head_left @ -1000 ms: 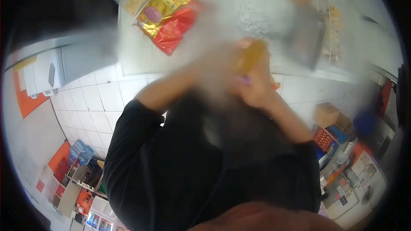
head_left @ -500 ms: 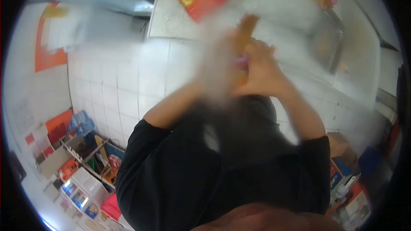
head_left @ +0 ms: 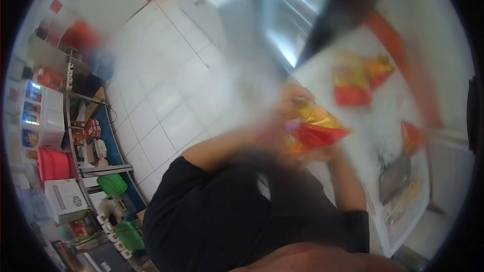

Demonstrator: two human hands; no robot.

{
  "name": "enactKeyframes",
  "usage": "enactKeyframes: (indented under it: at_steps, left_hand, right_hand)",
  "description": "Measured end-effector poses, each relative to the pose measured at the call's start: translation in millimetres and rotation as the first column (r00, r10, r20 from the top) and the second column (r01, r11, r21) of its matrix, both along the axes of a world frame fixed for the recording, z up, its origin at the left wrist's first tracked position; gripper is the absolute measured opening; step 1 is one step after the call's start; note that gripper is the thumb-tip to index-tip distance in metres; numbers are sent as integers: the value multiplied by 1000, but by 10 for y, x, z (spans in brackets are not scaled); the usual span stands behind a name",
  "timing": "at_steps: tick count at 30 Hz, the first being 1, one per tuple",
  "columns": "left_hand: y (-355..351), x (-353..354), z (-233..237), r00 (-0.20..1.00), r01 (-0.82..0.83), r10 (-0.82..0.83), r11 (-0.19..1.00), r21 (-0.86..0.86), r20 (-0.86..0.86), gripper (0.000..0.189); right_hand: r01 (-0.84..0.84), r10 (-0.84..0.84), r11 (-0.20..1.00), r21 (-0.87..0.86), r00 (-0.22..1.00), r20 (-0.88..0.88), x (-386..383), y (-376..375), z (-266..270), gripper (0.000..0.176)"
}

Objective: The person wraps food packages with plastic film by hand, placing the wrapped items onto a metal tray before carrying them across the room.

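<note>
A red and gold packet (head_left: 322,130) is held between my two hands in front of my body. My left hand (head_left: 292,98) closes on its upper left side, partly blurred by a hazy patch. At the lower edge of the packet, my right hand (head_left: 315,155) grips it, with its fingers mostly behind the packet. More red and gold packets (head_left: 353,83) lie on the white surface (head_left: 322,70) beyond my hands. Another red packet (head_left: 412,137) lies farther right.
A dark tray (head_left: 396,179) sits in a white-edged container (head_left: 423,206) at the right. Shelves (head_left: 101,168) with a green basket (head_left: 112,184) and pink box (head_left: 53,163) stand left. A glass-fronted appliance (head_left: 287,20) is ahead, above the tiled floor (head_left: 161,95).
The view has turned to the left, bringing the shelves and appliance further in. The packet between my hands has tilted and now shows its broad red and gold face.
</note>
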State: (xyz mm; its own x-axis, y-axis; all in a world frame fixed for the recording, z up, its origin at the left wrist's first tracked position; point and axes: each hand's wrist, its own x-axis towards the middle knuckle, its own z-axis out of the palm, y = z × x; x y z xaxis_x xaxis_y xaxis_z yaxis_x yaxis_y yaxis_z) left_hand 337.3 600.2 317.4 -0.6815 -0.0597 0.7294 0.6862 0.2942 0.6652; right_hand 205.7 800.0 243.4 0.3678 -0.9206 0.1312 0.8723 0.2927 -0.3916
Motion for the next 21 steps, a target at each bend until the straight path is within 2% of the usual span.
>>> enactKeyframes:
  at_steps: [1, 2, 3, 4, 5, 6, 7, 8, 9, 10, 11, 12, 13, 14, 15, 16, 17, 18, 19, 20, 21]
  left_hand:
    - [-261, 112, 84, 997, -32, 27, 997, -64, -78, 28]
    - [-429, 223, 94, 994, 84, -97, 976, 203, 52, 42]
    - [-679, 354, 124, 995, 76, -86, 979, 191, 43, 42]
    - [-954, 515, 153, 982, -57, 51, 998, 26, 180, 29]
    - [-1222, 656, 162, 934, -168, 207, 973, -156, 292, 23]
    - [-1467, 811, 154, 900, -253, 333, 925, -284, 282, 30]
    - [-1698, 982, 165, 892, -260, 341, 924, -280, 297, 30]
    - [-1915, 1135, 199, 911, -347, 394, 891, -292, 118, 29]
    - [-2094, 1225, 227, 896, -439, 438, 850, -292, -71, 29]
    - [-2224, 1303, 251, 889, -451, 455, 844, -289, -58, 29]
    - [-2335, 1376, 260, 857, -506, 511, 858, -86, 64, 32]
    - [-2428, 1444, 242, 820, -563, 537, 818, 116, 198, 34]
    - [-2559, 1474, 165, 807, -579, 547, 807, 115, 224, 34]
    - [-2701, 1465, 34, 886, -464, 422, 788, 406, 193, 34]
    - [-2842, 1485, -65, 944, -304, 311, 690, 657, 111, 35]
    - [-2954, 1518, -122, 939, -321, 320, 682, 657, 127, 35]
    - [-3063, 1551, -176, 879, -475, 417, 723, 502, 232, 36]
    - [-3165, 1583, -218, 798, -599, 515, 733, 321, 313, 44]
    - [-3257, 1597, -243, 701, -689, 613, 715, 120, 365, 56]
    - [-3251, 1552, -74, 924, -380, 231, 481, 790, 305, 50]
    - [-3377, 1547, -98, 920, -390, 232, 480, 785, 315, 50]
  right_hand:
    - [-186, 188, 982, -34, 980, 72, 185, -372, -21, 112]
    - [-199, 202, 979, -42, 978, 53, 327, -757, -73, 112]
    - [-255, 280, 953, -164, 948, 151, 501, -1187, -147, 109]
    - [-290, 362, 912, -290, 901, 239, 660, -1590, -162, 107]
    - [-293, 369, 906, -305, 899, 233, 766, -1934, -19, 107]
    - [-329, 384, 917, -227, 883, 272, 870, -2219, 213, 106]
    - [-370, 394, 919, -136, 861, 322, 985, -2439, 392, 105]
    - [-382, 401, 916, -126, 849, 343, 1101, -2615, 494, 105]
    - [-252, 271, 961, -112, 938, 216, 1170, -2806, 597, 98]
    - [-119, 129, 986, -121, 988, 83, 1237, -3022, 687, 94]
    - [15, -22, 989, -148, 999, -44, 1291, -3246, 719, 94]
    - [191, -224, 956, -221, 965, -137, 1335, -3459, 696, 103]
    - [369, -412, 906, -207, 882, -229, 1432, -3568, 709, 111]
    - [469, -525, 847, -250, 810, -260, 1549, -3707, 848, 123]
    - [442, -566, 820, -363, 719, -404, 1496, -3861, 755, 130]
    - [468, -671, 738, -486, 589, -451, 1487, -3995, 721, 130]
    - [469, -764, 644, -605, 441, -471, 1493, -4107, 683, 130]
    - [473, -757, 651, -593, 453, -470, 1498, -4193, 630, 130]
    - [413, -808, 588, -695, 270, -523, 1478, -4280, 560, 128]
    - [328, -842, 527, -784, 73, -535, 1433, -4390, 479, 126]
    - [336, -842, 527, -780, 80, -534, 1303, -4525, 240, 126]
